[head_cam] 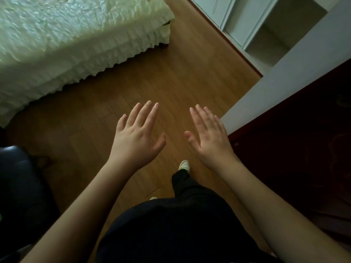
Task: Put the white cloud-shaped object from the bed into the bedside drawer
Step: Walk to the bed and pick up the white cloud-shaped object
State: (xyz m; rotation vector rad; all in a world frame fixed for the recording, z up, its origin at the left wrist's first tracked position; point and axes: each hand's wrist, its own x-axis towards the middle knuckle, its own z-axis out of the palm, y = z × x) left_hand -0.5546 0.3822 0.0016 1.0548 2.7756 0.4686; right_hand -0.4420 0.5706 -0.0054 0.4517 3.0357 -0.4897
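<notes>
My left hand [137, 136] and my right hand [209, 137] are held out flat over the wooden floor, fingers spread, backs up, holding nothing. The bed [57, 44] with a pale green ruffled cover fills the upper left, well away from both hands. No white cloud-shaped object shows on the visible part of the bed. No bedside drawer is in view.
Wooden floor [152, 82] runs between the bed and a white shelf unit [266, 31] at the upper right. A dark red-brown door or panel [294, 149] stands at the right behind a grey wall edge. A dark chair [19, 186] sits at the lower left. My dark trousers and pale shoe show below.
</notes>
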